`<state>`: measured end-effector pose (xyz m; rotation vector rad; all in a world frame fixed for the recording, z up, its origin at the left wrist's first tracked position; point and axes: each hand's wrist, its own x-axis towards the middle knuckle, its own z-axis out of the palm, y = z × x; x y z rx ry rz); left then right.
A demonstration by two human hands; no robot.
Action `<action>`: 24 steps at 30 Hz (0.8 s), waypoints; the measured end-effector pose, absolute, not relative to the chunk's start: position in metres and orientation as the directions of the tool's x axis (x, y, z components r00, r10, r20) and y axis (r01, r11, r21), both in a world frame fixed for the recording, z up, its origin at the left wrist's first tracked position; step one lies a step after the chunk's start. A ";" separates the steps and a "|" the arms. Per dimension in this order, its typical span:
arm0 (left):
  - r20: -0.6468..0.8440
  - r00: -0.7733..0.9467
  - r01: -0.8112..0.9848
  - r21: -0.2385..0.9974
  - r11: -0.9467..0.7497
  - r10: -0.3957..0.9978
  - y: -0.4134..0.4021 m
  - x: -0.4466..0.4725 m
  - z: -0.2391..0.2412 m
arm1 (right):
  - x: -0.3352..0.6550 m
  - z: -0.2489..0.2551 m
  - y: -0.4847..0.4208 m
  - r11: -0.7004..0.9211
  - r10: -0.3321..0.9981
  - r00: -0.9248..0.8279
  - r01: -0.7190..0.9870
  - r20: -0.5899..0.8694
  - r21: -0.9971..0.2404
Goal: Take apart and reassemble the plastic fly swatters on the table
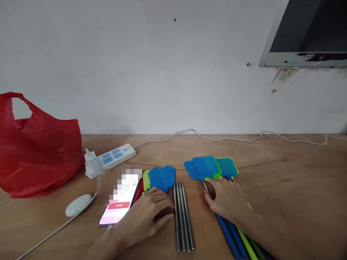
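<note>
Fly swatters (pixel 162 177) lie on the desk (pixel 298 191) in two groups, one under each hand, with mesh heads toward the wall (pixel 162 72). From where I stand, the layout reads left to right. A red plastic bag (pixel 40 155) stands at the far left. Near it lies a white oval object (pixel 78 205). The power strip (pixel 119 156) sits behind; its cable (pixel 227 139) runs beside the wall, probably to stay out of the hands' way. The lit phone (pixel 119 207) has a white lead at its lower end, which would explain its place near the strip. The left hand (pixel 150 209) covers the necks of the left swatters, thumb and fingers apart; contact beneath the palm is hidden. Four metal rods (pixel 183 216) lie side by side between the hands, apparently kept separate from both groups. The right hand (pixel 229 196) curls over the right swatters just below their overlapping heads, presumably to steady them; I cannot tell whether it is clamped. Blue and green handles (pixel 229 234) extend toward the person, within easy reach.
</note>
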<state>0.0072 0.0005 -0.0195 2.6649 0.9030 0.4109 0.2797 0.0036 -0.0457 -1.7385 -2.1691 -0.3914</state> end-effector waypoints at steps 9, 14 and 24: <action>0.177 0.752 0.544 0.378 -0.750 0.635 0.000 0.007 -0.019 | 0.276 -0.045 0.004 0.212 0.901 -0.159 0.973 0.404 -0.090; 0.177 0.758 0.531 0.391 -0.752 0.627 -0.002 0.007 -0.019 | 0.270 -0.038 0.001 0.255 0.930 -0.095 0.862 0.354 -0.438; 0.204 0.774 0.480 0.429 -0.765 0.600 -0.003 0.011 -0.012 | 0.267 -0.032 0.006 0.007 0.999 -0.039 0.054 0.005 -0.998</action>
